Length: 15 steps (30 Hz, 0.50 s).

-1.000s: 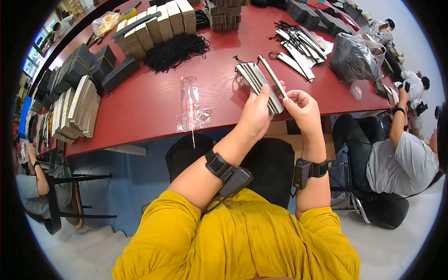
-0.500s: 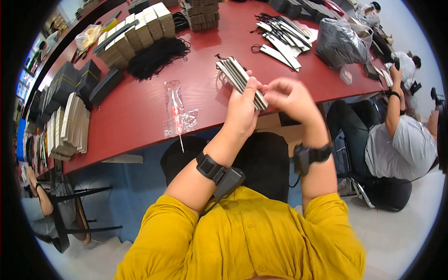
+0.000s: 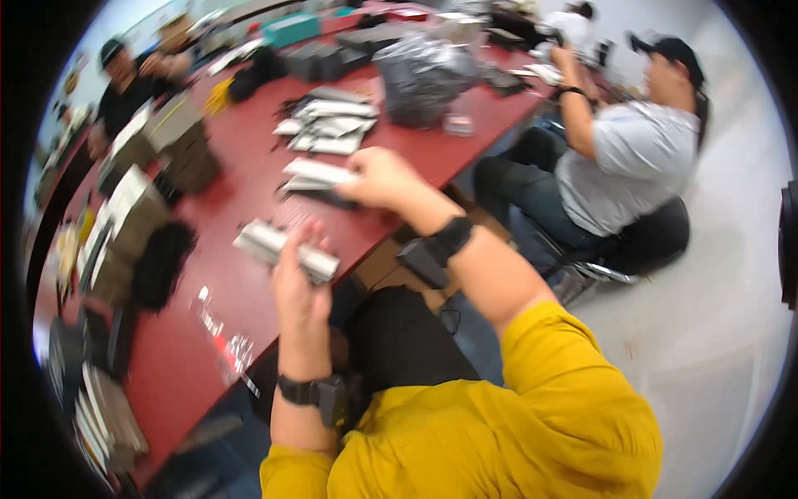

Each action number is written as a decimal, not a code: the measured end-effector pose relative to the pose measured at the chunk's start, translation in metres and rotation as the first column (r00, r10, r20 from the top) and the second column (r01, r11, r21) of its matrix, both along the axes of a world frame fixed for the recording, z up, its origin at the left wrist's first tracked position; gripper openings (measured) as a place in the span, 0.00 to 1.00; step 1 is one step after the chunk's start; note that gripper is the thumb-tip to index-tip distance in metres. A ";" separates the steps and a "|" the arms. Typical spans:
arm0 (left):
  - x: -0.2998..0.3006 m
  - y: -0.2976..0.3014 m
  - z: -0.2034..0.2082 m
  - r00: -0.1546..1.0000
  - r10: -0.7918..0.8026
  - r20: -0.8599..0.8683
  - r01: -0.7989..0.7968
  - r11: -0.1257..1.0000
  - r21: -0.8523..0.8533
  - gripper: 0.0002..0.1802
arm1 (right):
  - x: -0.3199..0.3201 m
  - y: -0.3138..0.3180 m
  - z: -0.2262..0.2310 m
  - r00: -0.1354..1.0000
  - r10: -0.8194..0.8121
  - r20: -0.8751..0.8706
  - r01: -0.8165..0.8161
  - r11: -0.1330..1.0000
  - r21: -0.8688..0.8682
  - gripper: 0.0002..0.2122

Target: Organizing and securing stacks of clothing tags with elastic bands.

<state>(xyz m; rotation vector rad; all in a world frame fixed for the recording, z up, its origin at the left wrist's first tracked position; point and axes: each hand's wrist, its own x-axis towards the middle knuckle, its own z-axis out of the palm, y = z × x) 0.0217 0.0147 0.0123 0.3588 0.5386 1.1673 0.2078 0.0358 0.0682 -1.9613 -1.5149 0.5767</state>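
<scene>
My left hand [image 3: 299,279] is closed round a small bundle of narrow, pale strips [image 3: 259,239], held at a slant above the red table's near edge. The thumb lies across the top of the bundle. Further right and forward, my right hand [image 3: 384,177] pinches the near end of one or more white strips [image 3: 318,171] with a dark underside; motion blur hides how many. Just beyond it lies a loose pile of white strips with black cords [image 3: 328,123]. A slim red-and-white tool in a clear wrapper [image 3: 223,345] rests left of my left hand.
Stacked cards [image 3: 125,224] and a heap of black cords [image 3: 164,266] stand on the left of the red table [image 3: 241,191]. Past the pile are a grey plastic bag [image 3: 420,79] and a small clear box [image 3: 458,125]. A co-worker [image 3: 628,166] sits close on the right.
The view has swung to the right. My right hand has left the bundle in my left hand, reached out near the pile and taken hold of white strips. My left hand keeps its bundle.
</scene>
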 end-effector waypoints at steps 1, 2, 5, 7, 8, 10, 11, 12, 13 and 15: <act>0.009 0.001 0.002 1.000 -0.030 0.008 0.030 1.000 0.005 0.15 | 0.011 0.002 -0.014 1.000 -0.009 0.016 0.007 0.994 0.111 0.18; 0.014 0.000 0.004 0.999 -0.034 0.029 0.033 0.999 0.016 0.15 | 0.011 -0.001 -0.016 0.996 -0.025 0.084 0.009 0.983 0.181 0.17; 0.017 0.000 0.008 0.999 -0.020 0.041 0.019 0.999 0.040 0.19 | 0.001 0.000 -0.025 0.982 -0.039 -0.187 0.080 0.974 0.213 0.16; 0.014 0.001 0.009 0.998 0.033 0.054 -0.033 0.999 0.003 0.22 | -0.019 -0.003 -0.025 0.902 0.143 -0.408 -0.043 0.968 0.245 0.15; 0.011 0.006 -0.001 0.996 0.029 0.080 -0.031 0.999 0.023 0.19 | -0.031 -0.010 -0.019 0.870 0.183 -0.458 -0.123 0.980 0.158 0.15; 0.008 0.005 0.000 0.997 0.027 0.077 -0.033 0.996 0.089 0.18 | -0.044 -0.026 -0.011 0.878 0.239 -0.415 -0.260 0.966 0.008 0.13; 0.006 0.003 0.006 0.995 0.008 0.097 -0.015 0.998 0.069 0.17 | -0.043 -0.027 -0.021 0.857 0.357 -0.372 -0.355 0.932 0.078 0.13; 0.000 0.002 0.002 0.996 0.065 0.058 -0.069 0.996 0.057 0.12 | -0.046 -0.026 0.000 0.849 0.423 -0.317 -0.461 0.886 -0.051 0.12; -0.004 0.002 -0.001 0.993 0.079 0.084 -0.085 0.994 0.075 0.09 | -0.042 -0.021 0.021 0.830 0.491 -0.264 -0.543 0.819 -0.185 0.11; -0.002 -0.002 0.002 0.975 0.130 0.181 -0.136 0.991 0.019 0.10 | -0.011 0.028 0.031 0.945 0.288 -0.156 -0.307 0.944 -0.119 0.17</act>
